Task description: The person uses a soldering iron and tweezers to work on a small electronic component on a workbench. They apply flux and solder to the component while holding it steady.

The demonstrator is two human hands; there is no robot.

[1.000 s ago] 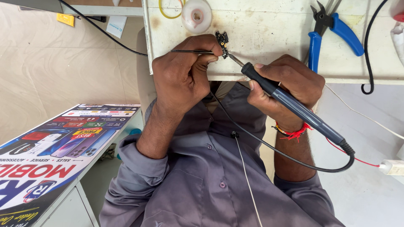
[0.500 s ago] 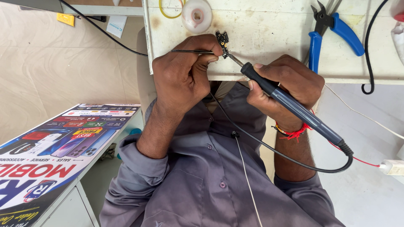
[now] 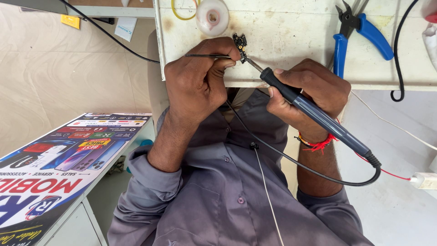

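Observation:
My left hand [image 3: 195, 86] pinches thin black tweezers [image 3: 207, 56] whose tips hold down a small black circuit board [image 3: 240, 41] on the white worktable [image 3: 291, 27]. My right hand [image 3: 314, 91] grips a dark blue soldering iron [image 3: 318, 116] like a pen. Its metal tip touches the lower edge of the board. The iron's black cord loops down across my grey shirt. A red thread is tied around my right wrist.
Blue-handled cutters [image 3: 359, 27] lie at the table's right. A round clear spool [image 3: 211, 16] and a yellow rubber band [image 3: 180, 13] sit near the board. A black cable [image 3: 400, 68] hangs off the right side. A printed poster counter [image 3: 54, 168] stands at the lower left.

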